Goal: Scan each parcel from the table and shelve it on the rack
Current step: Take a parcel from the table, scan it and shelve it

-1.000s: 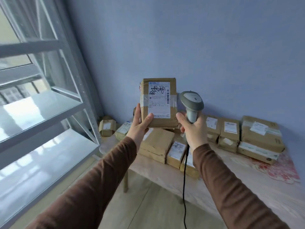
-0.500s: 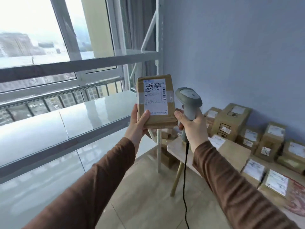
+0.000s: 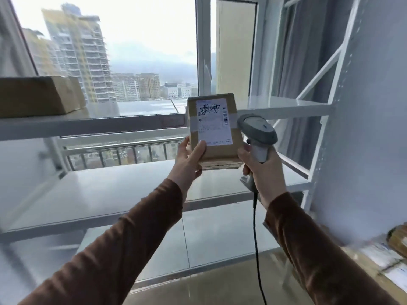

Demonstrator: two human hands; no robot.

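My left hand [image 3: 188, 160] holds a small brown cardboard parcel [image 3: 218, 150] upright by its lower left corner, with the white shipping label facing me. Right beside it, my right hand [image 3: 263, 175] grips the handle of a grey barcode scanner [image 3: 257, 129], whose black cable hangs down. Both are raised in front of the white metal rack [image 3: 110, 126], between its upper shelf and its middle shelf [image 3: 110, 190]. One brown parcel [image 3: 39, 96] lies on the upper shelf at the far left.
A large window with a railing is behind the rack. The rack's right upright and diagonal brace [image 3: 319, 69] stand by the blue-grey wall. Blurred parcels on the table [image 3: 383, 256] show at the lower right edge. A lower shelf [image 3: 220, 234] lies below.
The view has swung left from the table of parcels to face the rack. Both hands keep the parcel and the scanner raised side by side, now in front of the shelves.
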